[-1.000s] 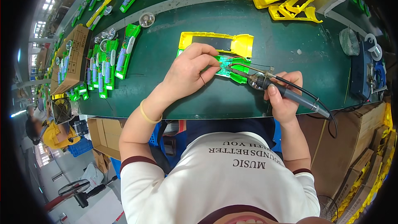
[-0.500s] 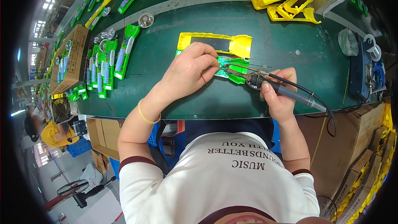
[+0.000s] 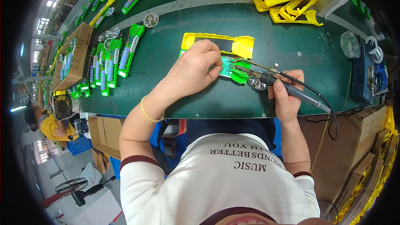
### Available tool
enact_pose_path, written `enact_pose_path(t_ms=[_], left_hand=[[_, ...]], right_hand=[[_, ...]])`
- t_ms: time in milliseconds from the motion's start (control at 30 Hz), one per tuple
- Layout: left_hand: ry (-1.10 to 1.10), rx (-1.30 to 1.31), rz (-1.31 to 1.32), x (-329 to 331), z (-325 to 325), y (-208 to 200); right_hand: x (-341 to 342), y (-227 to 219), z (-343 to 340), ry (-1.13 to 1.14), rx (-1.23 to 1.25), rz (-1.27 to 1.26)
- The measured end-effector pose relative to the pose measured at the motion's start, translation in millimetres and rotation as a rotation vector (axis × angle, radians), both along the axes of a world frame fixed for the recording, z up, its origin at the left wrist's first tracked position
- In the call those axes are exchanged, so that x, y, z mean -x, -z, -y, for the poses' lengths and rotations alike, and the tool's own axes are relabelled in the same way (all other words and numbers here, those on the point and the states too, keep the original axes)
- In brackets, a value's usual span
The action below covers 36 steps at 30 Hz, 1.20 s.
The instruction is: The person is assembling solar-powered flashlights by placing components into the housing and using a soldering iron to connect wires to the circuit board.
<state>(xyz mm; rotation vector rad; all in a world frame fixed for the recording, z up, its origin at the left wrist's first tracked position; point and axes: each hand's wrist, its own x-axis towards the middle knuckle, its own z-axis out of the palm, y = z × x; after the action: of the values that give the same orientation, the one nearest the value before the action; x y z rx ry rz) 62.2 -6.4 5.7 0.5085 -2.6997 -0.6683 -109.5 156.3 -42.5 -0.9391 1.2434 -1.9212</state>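
Observation:
My right hand (image 3: 288, 100) grips a soldering iron (image 3: 303, 95) with a black cable and a thin metal tube along its shaft. Its tip points left, over the right part of a green circuit board (image 3: 226, 66). The board lies in a bright green housing half (image 3: 241, 76). My left hand (image 3: 198, 68) is closed in a pinch at the board's left edge; its fingers hide whatever they hold. Just beyond lies a yellow housing half (image 3: 243, 46) with a dark panel. A shiny round reflector (image 3: 257, 84) rests beneath the iron's shaft.
Green housings with blue cells (image 3: 111, 68) crowd the left side beside a cardboard box (image 3: 81, 54). Another reflector (image 3: 151, 20) lies farther back. Yellow housings (image 3: 287, 4) are piled at back right. A blue soldering station (image 3: 361, 73) with a solder spool (image 3: 375, 52) stands right.
My right hand has drawn the soldering iron slightly rightward, uncovering more of the reflector. My left hand stays pinched at the board, and the view has shifted a little.

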Motion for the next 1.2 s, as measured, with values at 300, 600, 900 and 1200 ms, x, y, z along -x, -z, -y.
enact_pose_path(t_ms=[300,600,900,1200], left_hand=[[-0.269,0.230,0.045,-42,-7,-17],[0.049,0.163,-0.243,-25,3,13],[0.225,0.465,-0.193,-14,3,11],[0.219,0.487,-0.168,-15,3,8]], right_hand=[[2,-1,-4,0.024,-0.006,0.020],[1,1,-4,-0.003,0.006,0.017],[0,0,-5,-0.004,-0.009,0.028],[-1,7,-2,-0.057,-0.013,-0.122]])
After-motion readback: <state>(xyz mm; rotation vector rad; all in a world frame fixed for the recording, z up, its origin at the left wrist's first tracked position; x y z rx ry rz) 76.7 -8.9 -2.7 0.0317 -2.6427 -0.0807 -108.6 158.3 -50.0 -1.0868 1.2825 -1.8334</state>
